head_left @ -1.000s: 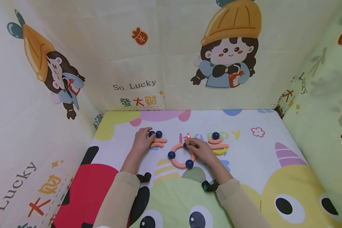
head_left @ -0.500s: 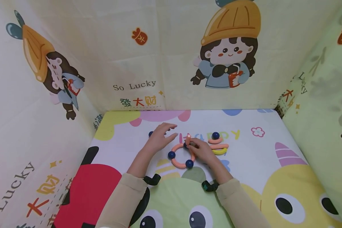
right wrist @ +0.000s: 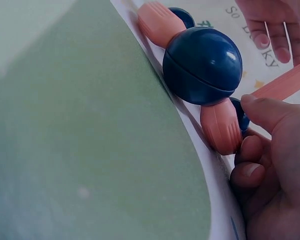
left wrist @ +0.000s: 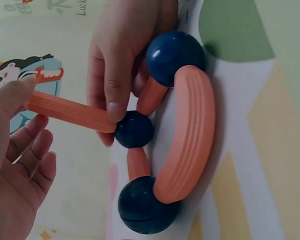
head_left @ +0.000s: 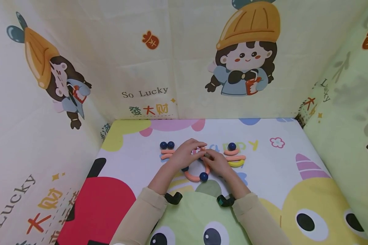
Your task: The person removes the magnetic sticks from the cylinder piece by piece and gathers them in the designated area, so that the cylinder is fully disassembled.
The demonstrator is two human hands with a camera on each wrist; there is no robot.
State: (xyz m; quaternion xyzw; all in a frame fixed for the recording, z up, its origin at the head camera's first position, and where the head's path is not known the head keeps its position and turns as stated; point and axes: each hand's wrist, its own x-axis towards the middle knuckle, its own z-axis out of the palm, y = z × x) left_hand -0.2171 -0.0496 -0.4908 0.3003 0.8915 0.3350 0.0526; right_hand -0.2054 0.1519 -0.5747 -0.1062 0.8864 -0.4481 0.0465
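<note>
A ring of curved orange rods [head_left: 191,176] joined by dark blue balls [head_left: 203,177] lies on the printed cloth. A straight orange rod [left wrist: 70,111] rises from its far ball [left wrist: 134,129]. My left hand [head_left: 185,153] reaches over the ring and pinches the rod's upper end by thumb and finger, its other fingers loosely bent. My right hand [head_left: 217,162] pinches the rod's lower end where it meets the ball, the thumb touching both. In the head view the hands cover the ring's far side and most of the rod.
Left of the ring lie two loose blue balls [head_left: 167,145] and orange rods [head_left: 167,152], partly behind the left hand. To the right are a blue ball [head_left: 231,146], orange rods [head_left: 235,158] and a yellow curved rod [head_left: 236,164]. Printed cloth walls [head_left: 190,68] surround the table.
My left hand has left the loose balls and rods at the left and moved right to the upper end of the upright orange rod. My right hand has stayed in place.
</note>
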